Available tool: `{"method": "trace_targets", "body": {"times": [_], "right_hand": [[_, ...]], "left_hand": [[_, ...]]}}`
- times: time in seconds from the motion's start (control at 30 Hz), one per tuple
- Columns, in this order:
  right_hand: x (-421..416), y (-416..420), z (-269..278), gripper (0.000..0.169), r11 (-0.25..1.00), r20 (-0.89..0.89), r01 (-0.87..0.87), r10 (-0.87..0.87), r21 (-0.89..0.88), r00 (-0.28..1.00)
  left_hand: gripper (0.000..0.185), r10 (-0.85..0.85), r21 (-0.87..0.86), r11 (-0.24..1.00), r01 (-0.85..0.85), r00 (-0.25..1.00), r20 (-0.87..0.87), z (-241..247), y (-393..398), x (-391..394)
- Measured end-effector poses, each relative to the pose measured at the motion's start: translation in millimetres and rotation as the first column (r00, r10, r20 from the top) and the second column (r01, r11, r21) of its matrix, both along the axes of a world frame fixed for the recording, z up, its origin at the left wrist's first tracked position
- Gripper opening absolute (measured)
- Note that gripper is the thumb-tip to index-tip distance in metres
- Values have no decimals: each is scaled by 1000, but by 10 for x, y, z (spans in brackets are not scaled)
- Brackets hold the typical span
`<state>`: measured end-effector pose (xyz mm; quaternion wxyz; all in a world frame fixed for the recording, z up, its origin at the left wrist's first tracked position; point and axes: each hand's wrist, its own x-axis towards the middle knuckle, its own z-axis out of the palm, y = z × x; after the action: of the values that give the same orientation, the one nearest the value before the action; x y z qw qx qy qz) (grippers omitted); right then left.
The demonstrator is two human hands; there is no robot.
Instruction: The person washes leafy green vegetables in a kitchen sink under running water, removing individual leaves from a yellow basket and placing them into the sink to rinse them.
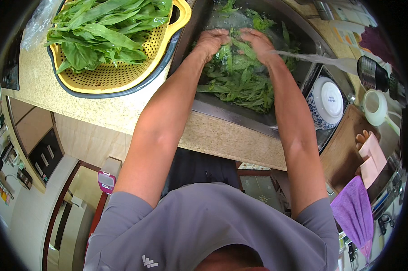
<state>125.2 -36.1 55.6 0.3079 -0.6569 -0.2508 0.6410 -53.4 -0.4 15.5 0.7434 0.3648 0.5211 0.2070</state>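
Note:
Both hands are over the water in a metal sink (pixel 231 117), with wet leafy greens (pixel 244 84) floating beneath and around them. My left hand (pixel 213 40) grips some of these greens, its fingers curled inward. Facing it, my right hand (pixel 258 42) has its fingers on the same leaves; the fingertips of both hands are partly hidden by leaves and water. A stream of water runs from a black faucet head (pixel 373 73) at the right and meets my right wrist. Loose leaves also float near the far side of the sink.
On the left of the counter (pixel 105 111), a yellow colander (pixel 112 86) heaped with long green leaves (pixel 105 34) sits in a dark basin. An upturned blue-and-white bowl (pixel 328 100) stands right of the sink. Beyond are a wooden cutting board (pixel 342 145) and a purple cloth (pixel 354 210).

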Motion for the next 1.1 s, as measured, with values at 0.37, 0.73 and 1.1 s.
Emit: {"method": "trace_targets", "body": {"times": [0.37, 0.73, 1.1], "right_hand": [[117, -8, -64, 53, 979, 78, -202, 202, -3, 976], [182, -39, -52, 58, 967, 167, -254, 246, 26, 955], [39, -167, 39, 54, 961, 225, -274, 274, -30, 935]], "left_hand": [[19, -226, 130, 961, 245, 964, -141, 169, -12, -6], [19, -196, -42, 980, 197, 980, 32, 318, 16, 12], [31, -125, -97, 988, 121, 991, -40, 265, -24, -2]]}}
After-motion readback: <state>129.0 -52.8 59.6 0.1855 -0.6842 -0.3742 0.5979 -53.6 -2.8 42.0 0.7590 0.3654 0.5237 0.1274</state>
